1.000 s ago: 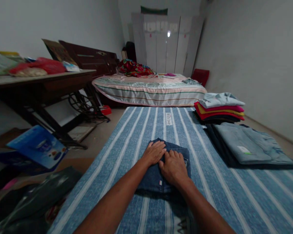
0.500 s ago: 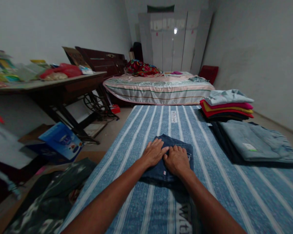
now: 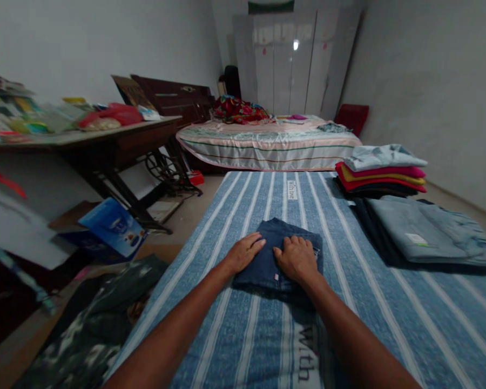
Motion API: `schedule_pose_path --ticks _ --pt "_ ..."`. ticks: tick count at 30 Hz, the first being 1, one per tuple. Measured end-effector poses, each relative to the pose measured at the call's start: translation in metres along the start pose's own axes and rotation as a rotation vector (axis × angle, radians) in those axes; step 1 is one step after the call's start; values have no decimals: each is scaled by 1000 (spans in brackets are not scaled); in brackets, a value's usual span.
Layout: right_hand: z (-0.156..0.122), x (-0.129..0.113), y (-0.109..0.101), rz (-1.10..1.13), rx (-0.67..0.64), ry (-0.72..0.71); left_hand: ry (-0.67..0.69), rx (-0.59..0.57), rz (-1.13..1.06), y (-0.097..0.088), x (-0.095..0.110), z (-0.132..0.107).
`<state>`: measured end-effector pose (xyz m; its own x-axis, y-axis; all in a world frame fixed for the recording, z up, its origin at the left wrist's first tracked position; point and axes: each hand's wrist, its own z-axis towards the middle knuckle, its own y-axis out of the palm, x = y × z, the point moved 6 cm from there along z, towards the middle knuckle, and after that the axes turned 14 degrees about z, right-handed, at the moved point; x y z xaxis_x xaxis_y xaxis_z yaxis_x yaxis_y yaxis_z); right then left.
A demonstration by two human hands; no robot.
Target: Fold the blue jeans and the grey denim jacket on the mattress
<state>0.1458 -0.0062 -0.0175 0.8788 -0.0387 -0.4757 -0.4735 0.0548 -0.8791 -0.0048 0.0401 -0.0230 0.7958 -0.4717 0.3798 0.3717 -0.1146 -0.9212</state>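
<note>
Dark-blue denim garment: folded into a compact packet at the middle of the near area, within easy reach of both arms; a small white-and-red tag faces up.
Left hand: lies palm down along the packet's left edge, fingers extended and slightly spread, gripping nothing; it probably steadies that side.
Right hand: rests on the packet's right half, fingers gently bent, thumb apart, no cloth visibly pinched; the weight likely holds the folds flat.
Striped blue sheet: spreads beneath everything, giving the packet a level base.
Folded tops: stacked at the far right, seemingly to save room.
Pale folded jeans: lie flat just nearer, over darker cloth, well apart from the hands.
</note>
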Motion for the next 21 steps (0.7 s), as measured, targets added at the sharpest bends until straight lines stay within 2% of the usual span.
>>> schedule_pose_path --ticks 2,4,6,8,11,14,21 --pt "0 0 0 0 3 -7 -85 24 -50 -18 -10 -25" --pt "0 1 0 -1 -3 -8 -104 -16 -75 -26 -16 -54" --pt "0 2 1 -3 -15 -5 -88 -55 -78 -26 -19 -81" --pt "0 2 2 -6 -30 0 -97 -32 -45 -21 -22 -97" --pt "-1 3 1 -14 -28 0 -144 81 35 -11 -27 -104" --pt "-2 4 0 -22 -23 -7 -113 163 100 0 -27 -102" --pt "-1 5 0 -31 -15 -4 -35 289 330 14 -7 -109"
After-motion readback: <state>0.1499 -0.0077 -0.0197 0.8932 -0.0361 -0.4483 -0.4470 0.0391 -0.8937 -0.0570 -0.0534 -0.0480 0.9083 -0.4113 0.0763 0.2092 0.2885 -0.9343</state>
